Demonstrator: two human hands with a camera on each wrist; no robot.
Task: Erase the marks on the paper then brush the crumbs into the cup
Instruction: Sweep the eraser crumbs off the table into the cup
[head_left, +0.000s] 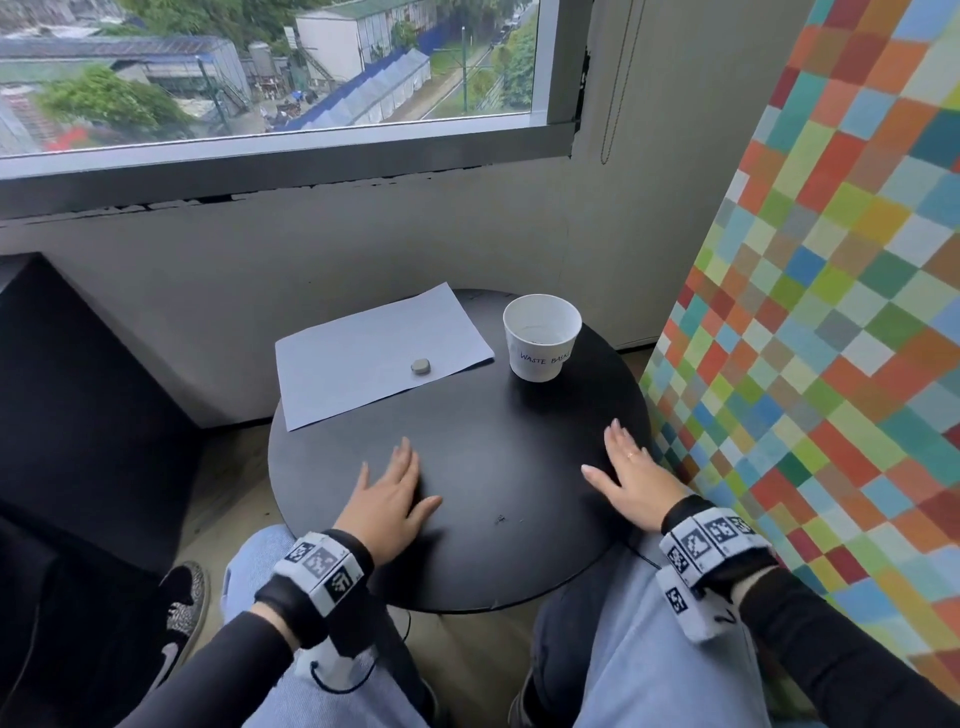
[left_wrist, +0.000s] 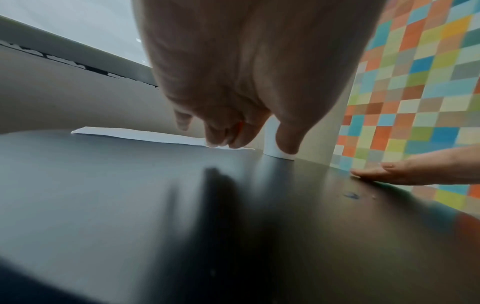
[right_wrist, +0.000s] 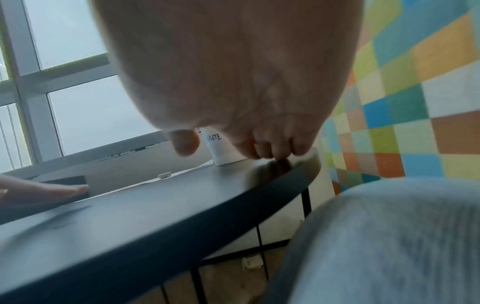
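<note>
**Hands flat, eraser untouched**

While both hands lie on the bare near half of the table (head_left: 467, 415), the head view shows neither holding anything: the left hand (head_left: 387, 496) and right hand (head_left: 631, 478) rest palm down with straight, spread fingers. The paper (head_left: 374, 348) lies at the far left, one corner hanging past the table edge, with the eraser (head_left: 421, 367) sitting on its near part. No marks on the sheet are clear enough to make out. The cup (head_left: 540, 338), labelled as a waste basket, stands upright just right of the paper and apart from it. A few dark specks (head_left: 500, 518) lie between the hands.

From the left wrist, the left hand (left_wrist: 246, 82) hovers low over the table with relaxed fingers; the paper (left_wrist: 145, 135) shows as a thin strip beyond, and the right hand (left_wrist: 405, 170) lies flat at the right.

From the right wrist, the right hand's fingertips (right_wrist: 270, 150) touch the table near its rim, with the cup (right_wrist: 223, 152) behind them and the eraser (right_wrist: 164, 175) further left.

Risks, as I judge them: rubbing without pinning the loose sheet could crumple it or slide it off the edge, since it already overhangs. A wide sweep could tip the light cup or scatter crumbs to the floor.
</note>
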